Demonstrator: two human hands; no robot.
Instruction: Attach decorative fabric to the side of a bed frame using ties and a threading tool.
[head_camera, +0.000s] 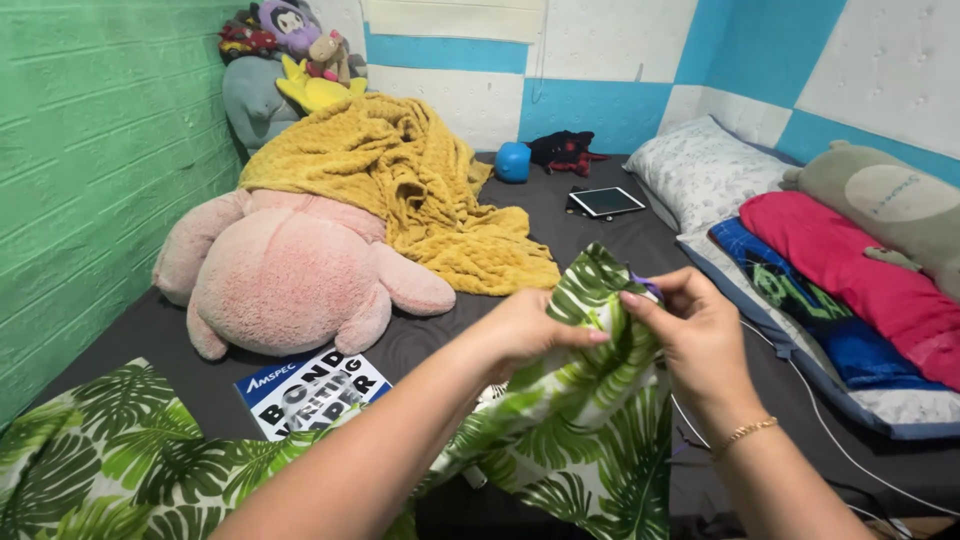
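Left hand (527, 328) and right hand (695, 330), both closed, pinch the raised corner of a leaf-print cloth (585, 420) at centre frame; a purple bit shows at the right fingertips, kind unclear. Judged step: fine work at that corner, calling next for a steady two-handed pinch. Pink plush (285, 275) at 9 o'clock, yellow blanket (420, 180) at 11, tablet (607, 201) at 12, pillows (850, 270) at 3

Bright, even indoor light from above, no harsh glare; soft shadow under the pink plush toy (290, 275) on the dark bed (560, 215); sharp at centre, slight wide-angle stretch at edges, forearms near the lens mildly soft
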